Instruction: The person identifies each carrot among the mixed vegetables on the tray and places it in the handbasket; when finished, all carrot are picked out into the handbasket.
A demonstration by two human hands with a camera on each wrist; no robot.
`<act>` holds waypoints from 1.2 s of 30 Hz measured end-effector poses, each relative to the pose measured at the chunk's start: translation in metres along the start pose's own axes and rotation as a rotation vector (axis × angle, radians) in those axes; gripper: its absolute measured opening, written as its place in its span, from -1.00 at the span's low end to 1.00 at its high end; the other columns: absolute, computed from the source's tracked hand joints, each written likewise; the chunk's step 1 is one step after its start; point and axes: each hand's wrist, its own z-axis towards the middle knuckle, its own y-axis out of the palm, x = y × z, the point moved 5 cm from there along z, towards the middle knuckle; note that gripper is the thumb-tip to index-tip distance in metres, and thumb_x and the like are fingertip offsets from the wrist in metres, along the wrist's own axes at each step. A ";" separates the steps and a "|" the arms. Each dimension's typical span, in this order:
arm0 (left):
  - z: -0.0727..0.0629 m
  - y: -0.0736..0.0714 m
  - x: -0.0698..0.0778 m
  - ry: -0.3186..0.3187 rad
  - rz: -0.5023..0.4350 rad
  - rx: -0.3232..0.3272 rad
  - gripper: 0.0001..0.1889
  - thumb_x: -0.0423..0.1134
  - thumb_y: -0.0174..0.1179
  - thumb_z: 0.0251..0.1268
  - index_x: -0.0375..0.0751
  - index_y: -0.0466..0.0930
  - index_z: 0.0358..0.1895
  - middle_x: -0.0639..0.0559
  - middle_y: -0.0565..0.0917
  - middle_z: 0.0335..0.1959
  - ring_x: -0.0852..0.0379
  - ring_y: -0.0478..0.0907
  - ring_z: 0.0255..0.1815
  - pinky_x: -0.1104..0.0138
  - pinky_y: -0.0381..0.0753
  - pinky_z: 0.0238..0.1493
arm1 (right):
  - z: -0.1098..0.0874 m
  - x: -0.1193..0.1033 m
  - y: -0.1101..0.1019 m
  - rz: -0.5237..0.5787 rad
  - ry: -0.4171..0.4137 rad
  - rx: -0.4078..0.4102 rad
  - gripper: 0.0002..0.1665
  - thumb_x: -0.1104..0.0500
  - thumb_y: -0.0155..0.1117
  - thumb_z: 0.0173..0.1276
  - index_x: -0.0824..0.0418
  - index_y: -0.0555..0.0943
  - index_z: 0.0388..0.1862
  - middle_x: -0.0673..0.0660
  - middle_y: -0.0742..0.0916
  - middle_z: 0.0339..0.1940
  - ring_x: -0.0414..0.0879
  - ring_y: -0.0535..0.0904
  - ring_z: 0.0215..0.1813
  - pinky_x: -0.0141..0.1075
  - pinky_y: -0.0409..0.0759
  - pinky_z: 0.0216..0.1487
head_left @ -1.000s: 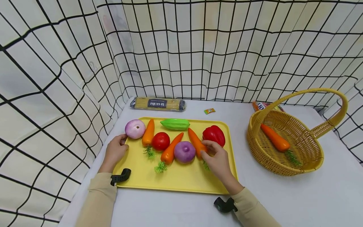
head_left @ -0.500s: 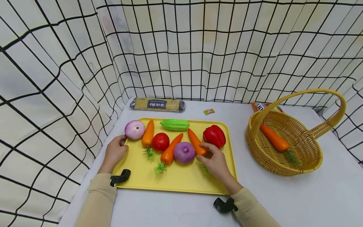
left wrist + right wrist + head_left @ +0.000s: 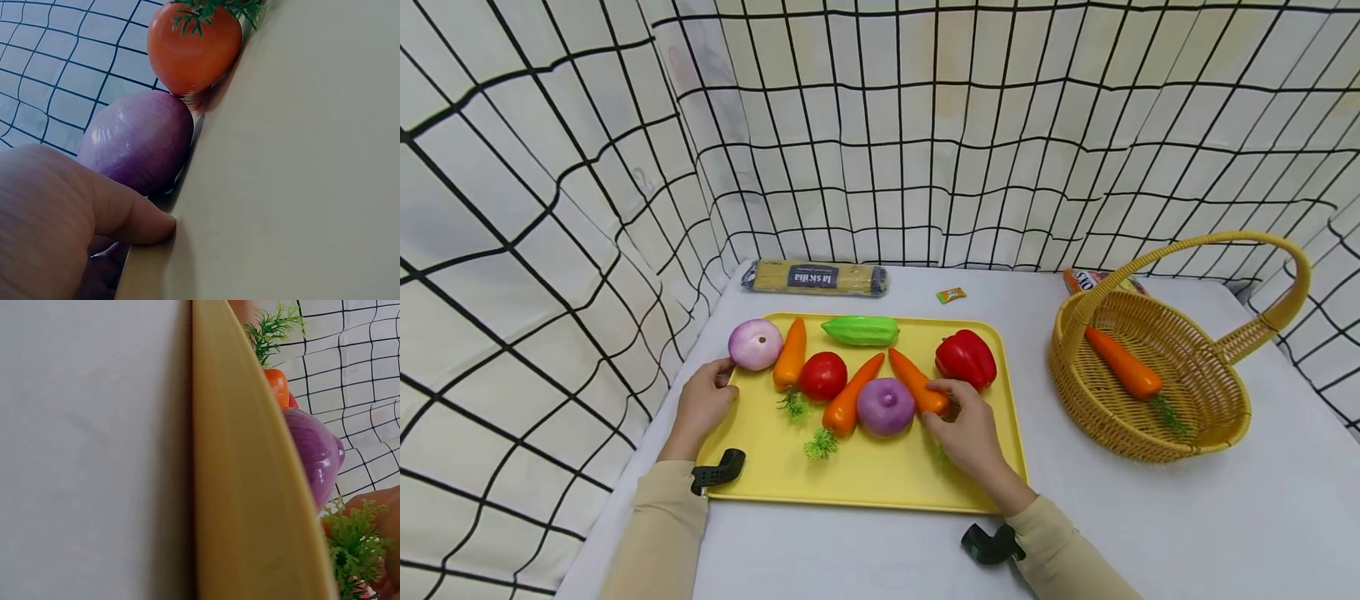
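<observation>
My right hand (image 3: 967, 427) pinches an orange carrot (image 3: 916, 382) by its thick end, low over the yellow tray (image 3: 880, 479). Its green top shows below my palm and again in the right wrist view, where leaves (image 3: 356, 544) stick out beside my hand. At the tray's left edge, my left hand (image 3: 705, 406) holds the rim, thumb (image 3: 140, 219) on the inner side, by a purple onion (image 3: 756, 345). A second onion (image 3: 886, 407) lies left of the held carrot. Two more carrots, one middle (image 3: 855, 394) and one left (image 3: 790, 353), lie around a tomato (image 3: 823, 377).
A red bell pepper (image 3: 966, 360) and a green ridged vegetable (image 3: 861, 331) lie toward the tray's back. Right of it stands a wicker basket (image 3: 1150, 446) with a carrot (image 3: 1123, 364) inside. Behind are a spaghetti pack (image 3: 815, 278), a small candy (image 3: 951, 295) and a snack packet (image 3: 1078, 280).
The carrot in my right hand has turned a little, its tip swinging left and toward me. My left hand keeps its place on the tray's edge.
</observation>
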 end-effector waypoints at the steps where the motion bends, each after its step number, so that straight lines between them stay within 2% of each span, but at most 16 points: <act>1: 0.000 0.000 0.000 -0.001 -0.003 -0.002 -0.44 -0.43 0.00 0.14 -0.44 0.40 0.30 -0.32 0.52 -0.04 -0.16 0.41 -0.05 0.08 0.32 -0.05 | 0.000 -0.001 -0.001 0.007 -0.007 0.013 -0.59 0.33 0.43 0.12 0.16 0.66 0.00 0.11 0.66 0.02 0.01 0.61 -0.05 -0.17 0.63 -0.03; 12: -0.001 -0.001 0.000 0.000 -0.007 0.002 -0.44 -0.43 -0.01 0.14 -0.44 0.40 0.30 -0.31 0.53 -0.05 -0.15 0.40 -0.06 0.10 0.32 -0.06 | -0.004 -0.013 -0.013 0.095 -0.104 0.116 -0.65 0.35 0.40 0.15 0.12 0.65 -0.06 0.01 0.64 0.03 -0.06 0.59 -0.05 -0.32 0.63 -0.18; 18: -0.002 -0.001 0.001 0.007 -0.008 0.006 -0.43 -0.43 -0.02 0.13 -0.45 0.39 0.30 -0.31 0.52 -0.04 -0.15 0.40 -0.06 0.11 0.32 -0.07 | -0.004 -0.020 -0.025 0.152 -0.147 0.163 -0.61 0.41 0.38 0.12 0.19 0.66 -0.04 0.09 0.65 0.02 -0.02 0.56 -0.08 -0.31 0.58 -0.16; 22: -0.002 -0.001 0.002 0.003 -0.011 0.001 -0.43 -0.43 -0.02 0.14 -0.45 0.39 0.31 -0.32 0.52 -0.02 -0.16 0.40 -0.05 0.09 0.33 -0.05 | -0.002 -0.020 -0.036 0.218 -0.097 0.160 -0.63 0.42 0.32 0.15 0.21 0.64 -0.04 0.15 0.66 -0.05 0.00 0.52 -0.13 -0.39 0.54 -0.24; 27: -0.002 -0.001 0.001 0.001 -0.007 0.004 -0.43 -0.44 -0.01 0.13 -0.44 0.40 0.30 -0.33 0.53 -0.02 -0.17 0.41 -0.04 0.08 0.34 -0.04 | 0.004 -0.014 -0.047 0.333 0.022 0.099 -0.62 0.43 0.24 0.20 0.25 0.58 0.02 0.18 0.61 -0.03 0.00 0.50 -0.10 -0.45 0.56 -0.23; 32: -0.001 0.000 -0.001 0.004 -0.005 0.014 -0.44 -0.43 -0.01 0.14 -0.44 0.40 0.29 -0.33 0.53 -0.03 -0.18 0.42 -0.04 0.07 0.35 -0.03 | 0.007 -0.011 -0.058 0.368 0.096 0.048 -0.60 0.35 0.23 0.28 0.25 0.53 0.12 0.12 0.54 0.13 -0.04 0.51 0.04 -0.48 0.57 -0.07; 36: 0.000 0.000 -0.001 0.005 -0.005 0.014 -0.44 -0.43 -0.01 0.13 -0.44 0.40 0.29 -0.32 0.52 -0.03 -0.17 0.42 -0.04 0.06 0.34 -0.02 | 0.008 -0.009 -0.068 0.378 0.101 0.021 -0.57 0.32 0.22 0.33 0.24 0.50 0.19 0.10 0.53 0.18 -0.04 0.51 0.09 -0.46 0.56 0.01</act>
